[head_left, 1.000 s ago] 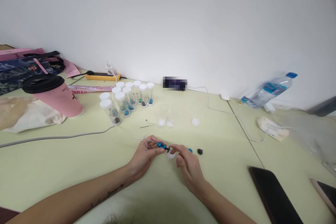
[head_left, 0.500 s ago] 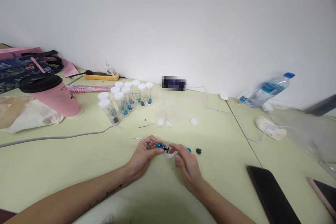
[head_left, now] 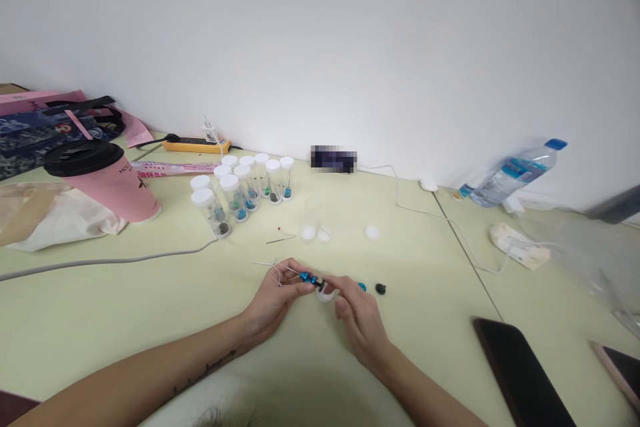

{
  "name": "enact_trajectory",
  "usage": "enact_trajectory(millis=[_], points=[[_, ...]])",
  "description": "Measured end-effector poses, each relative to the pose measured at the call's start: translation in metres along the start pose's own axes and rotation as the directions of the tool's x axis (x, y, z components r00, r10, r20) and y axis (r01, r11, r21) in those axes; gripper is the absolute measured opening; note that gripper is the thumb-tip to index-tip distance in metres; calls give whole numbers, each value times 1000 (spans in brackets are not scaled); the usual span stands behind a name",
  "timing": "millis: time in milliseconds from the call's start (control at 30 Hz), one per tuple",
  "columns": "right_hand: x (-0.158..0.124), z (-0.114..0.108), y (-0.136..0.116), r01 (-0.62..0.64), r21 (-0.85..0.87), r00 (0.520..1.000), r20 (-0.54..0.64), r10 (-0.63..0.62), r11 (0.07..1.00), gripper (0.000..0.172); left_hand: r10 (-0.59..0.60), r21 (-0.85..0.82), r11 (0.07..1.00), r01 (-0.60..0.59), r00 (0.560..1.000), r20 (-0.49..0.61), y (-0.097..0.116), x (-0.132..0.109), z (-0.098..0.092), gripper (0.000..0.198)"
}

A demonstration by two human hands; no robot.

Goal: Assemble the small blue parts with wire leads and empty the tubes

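Observation:
My left hand (head_left: 281,295) is closed round a small blue and black tool (head_left: 309,278) with a thin bent metal wire at its far end. The wire sticks out to the left past my fingers. My right hand (head_left: 363,310) has its index finger stretched toward the tool's black end, with the fingertip at or very near it; the thumb stays apart. Under the tool's black end lies a clear white round piece (head_left: 326,294) on the table. Just beyond my right hand are a blue part (head_left: 362,287), half hidden, and a black knob-like part (head_left: 381,289).
Several capped clear tubes (head_left: 231,197) stand at the back left, beside a pink cup (head_left: 113,187). White discs (head_left: 308,233) and thin wire pieces (head_left: 281,239) lie ahead of my hands. A phone (head_left: 520,367) is at the right; a water bottle (head_left: 517,173) leans at the wall.
The whole view has shifted slightly. My right index fingertip appears a little closer to the tool's black end; my left hand keeps its hold.

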State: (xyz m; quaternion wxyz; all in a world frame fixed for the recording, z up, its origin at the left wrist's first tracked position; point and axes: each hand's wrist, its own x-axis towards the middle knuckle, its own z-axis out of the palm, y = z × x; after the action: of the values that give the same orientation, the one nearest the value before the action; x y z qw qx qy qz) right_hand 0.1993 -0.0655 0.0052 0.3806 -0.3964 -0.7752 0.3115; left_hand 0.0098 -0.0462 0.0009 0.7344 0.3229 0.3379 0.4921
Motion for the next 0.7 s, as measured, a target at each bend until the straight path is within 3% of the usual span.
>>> enact_trajectory(millis=[400, 700], points=[[-4, 2, 6, -38, -14, 999, -27, 37, 999, 35, -12, 1, 1000, 12, 1000, -9, 1, 0, 1, 20], [2, -1, -3, 0, -19, 1000, -1, 0, 1000, 34, -4, -4, 1000, 4, 1000, 4, 0, 1, 1, 21]])
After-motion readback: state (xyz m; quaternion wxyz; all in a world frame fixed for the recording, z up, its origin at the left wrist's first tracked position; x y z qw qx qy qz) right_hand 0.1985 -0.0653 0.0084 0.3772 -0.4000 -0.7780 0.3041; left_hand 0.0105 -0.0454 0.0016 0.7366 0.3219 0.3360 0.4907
